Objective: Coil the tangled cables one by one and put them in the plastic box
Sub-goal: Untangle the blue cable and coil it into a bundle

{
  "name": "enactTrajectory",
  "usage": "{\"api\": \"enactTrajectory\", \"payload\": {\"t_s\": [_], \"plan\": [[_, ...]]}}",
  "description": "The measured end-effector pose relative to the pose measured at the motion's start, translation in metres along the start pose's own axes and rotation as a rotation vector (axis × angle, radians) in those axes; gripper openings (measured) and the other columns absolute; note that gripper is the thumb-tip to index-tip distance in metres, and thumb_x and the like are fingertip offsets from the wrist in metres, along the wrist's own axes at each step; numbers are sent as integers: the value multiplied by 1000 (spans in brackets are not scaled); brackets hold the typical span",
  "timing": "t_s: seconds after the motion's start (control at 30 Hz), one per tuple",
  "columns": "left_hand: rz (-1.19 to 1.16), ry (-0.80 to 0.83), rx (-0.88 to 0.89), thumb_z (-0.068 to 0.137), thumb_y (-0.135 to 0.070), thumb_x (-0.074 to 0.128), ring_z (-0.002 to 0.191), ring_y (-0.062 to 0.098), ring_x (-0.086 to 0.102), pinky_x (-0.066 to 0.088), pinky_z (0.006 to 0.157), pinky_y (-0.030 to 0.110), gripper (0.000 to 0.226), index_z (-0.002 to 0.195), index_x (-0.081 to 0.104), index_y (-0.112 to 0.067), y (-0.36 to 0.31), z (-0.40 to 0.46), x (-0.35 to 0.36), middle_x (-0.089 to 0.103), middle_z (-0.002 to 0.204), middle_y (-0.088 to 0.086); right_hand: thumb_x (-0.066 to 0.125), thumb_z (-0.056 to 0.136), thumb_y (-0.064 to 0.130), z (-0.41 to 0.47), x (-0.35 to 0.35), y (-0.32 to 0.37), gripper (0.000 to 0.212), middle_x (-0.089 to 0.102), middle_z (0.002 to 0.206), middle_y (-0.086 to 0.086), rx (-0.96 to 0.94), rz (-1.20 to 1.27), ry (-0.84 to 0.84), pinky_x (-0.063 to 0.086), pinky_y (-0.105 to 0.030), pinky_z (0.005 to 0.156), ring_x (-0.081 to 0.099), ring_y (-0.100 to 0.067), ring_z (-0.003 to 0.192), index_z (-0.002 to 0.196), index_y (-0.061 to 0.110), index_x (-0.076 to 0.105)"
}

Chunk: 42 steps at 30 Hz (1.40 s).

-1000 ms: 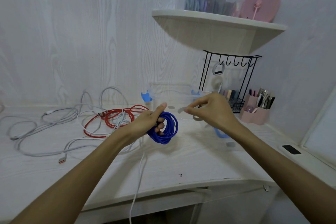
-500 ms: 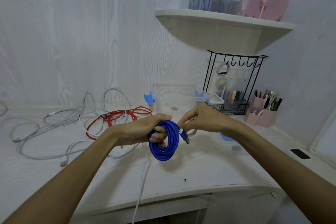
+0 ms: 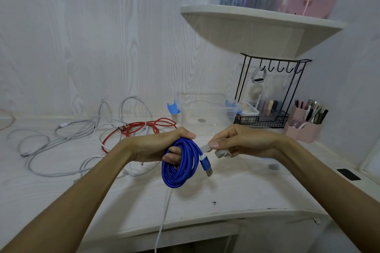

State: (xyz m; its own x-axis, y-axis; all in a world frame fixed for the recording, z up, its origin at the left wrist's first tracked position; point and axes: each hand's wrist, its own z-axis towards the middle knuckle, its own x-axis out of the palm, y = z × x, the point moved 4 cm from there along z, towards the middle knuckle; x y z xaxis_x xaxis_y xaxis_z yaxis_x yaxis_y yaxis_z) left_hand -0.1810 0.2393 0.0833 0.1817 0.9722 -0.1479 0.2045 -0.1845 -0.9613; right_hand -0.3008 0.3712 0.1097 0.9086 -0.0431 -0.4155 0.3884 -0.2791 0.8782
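Note:
My left hand (image 3: 162,147) grips a coiled blue cable (image 3: 181,167) held above the white desk; its USB plug (image 3: 206,167) hangs free at the coil's right side. My right hand (image 3: 242,141) pinches a pale grey strap (image 3: 213,149) right beside the coil. A red cable (image 3: 141,129) and several tangled white cables (image 3: 61,139) lie on the desk to the left. The clear plastic box (image 3: 205,113) with blue latches stands at the back, behind my hands.
A black wire rack (image 3: 267,96) and a pink pen holder (image 3: 304,127) stand at the back right under a wall shelf (image 3: 257,26). One white cable (image 3: 162,222) hangs over the desk's front edge. A small dark object (image 3: 348,174) lies at the far right.
Both hands have come lower and closer to me with the blue coil. The right hand has moved from touching the coil to holding the strap just right of it; the plug now dangles.

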Motion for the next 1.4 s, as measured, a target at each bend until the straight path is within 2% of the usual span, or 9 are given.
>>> {"api": "enactTrajectory", "payload": {"t_s": [0.2,0.37,0.6,0.73,0.87,1.0,1.1,1.17,1.4], "plan": [[-18,11,22,91,-48,38,44,8,30,44,56,14,50,47,34,-24,-3,5,6,34,46,-6,65,80,32,3,10,0,21,54,60,14,-23,-8,65,37,-12,54,40,-1,53,96,24,75],[15,-64,82,98,-43,32,47,9,35,46,58,15,53,48,33,-22,-7,8,9,38,49,-3,53,94,15,8,12,-8,23,57,72,2,19,20,47,35,-15,54,35,-5,57,94,22,76],[272,-354,69,100,-45,24,52,4,45,42,65,9,52,59,32,-14,-7,12,1,43,49,-8,61,90,22,9,13,-9,27,52,57,16,76,-132,-99,31,-18,59,39,0,51,69,31,75],[275,-489,168,99,-42,30,40,8,47,43,52,10,61,44,35,-15,-16,16,5,49,42,-1,60,90,12,11,12,-13,18,42,62,2,118,-39,-104,30,-18,54,30,-6,55,89,18,77],[244,-602,333,99,-28,37,35,11,37,41,50,16,64,35,33,-21,-23,13,12,38,35,-2,59,86,13,16,8,-18,24,57,58,9,231,-184,-359,35,-16,52,42,-6,58,75,25,76],[245,-628,386,96,-15,38,36,11,35,38,50,22,57,39,35,-18,-29,13,15,35,37,-4,65,86,16,23,2,-19,29,60,49,15,146,-160,-544,38,-18,53,46,-7,59,59,26,72],[249,-634,392,96,-12,38,37,13,36,36,49,24,56,40,37,-18,-30,12,15,36,37,-5,62,88,11,24,5,-20,30,63,56,9,111,-18,-376,39,-21,61,45,-9,62,65,25,76],[231,-643,397,95,-12,40,35,12,35,36,47,23,60,37,35,-22,-29,11,12,33,35,-7,57,91,5,21,6,-21,34,59,56,6,79,98,-241,35,-17,52,38,-8,56,69,22,78],[167,-606,381,95,-16,42,31,9,31,37,42,19,66,30,35,-22,-22,9,8,32,32,-8,63,81,25,11,11,-16,16,55,63,7,-43,248,23,37,-13,52,43,-2,53,86,20,78]]}}
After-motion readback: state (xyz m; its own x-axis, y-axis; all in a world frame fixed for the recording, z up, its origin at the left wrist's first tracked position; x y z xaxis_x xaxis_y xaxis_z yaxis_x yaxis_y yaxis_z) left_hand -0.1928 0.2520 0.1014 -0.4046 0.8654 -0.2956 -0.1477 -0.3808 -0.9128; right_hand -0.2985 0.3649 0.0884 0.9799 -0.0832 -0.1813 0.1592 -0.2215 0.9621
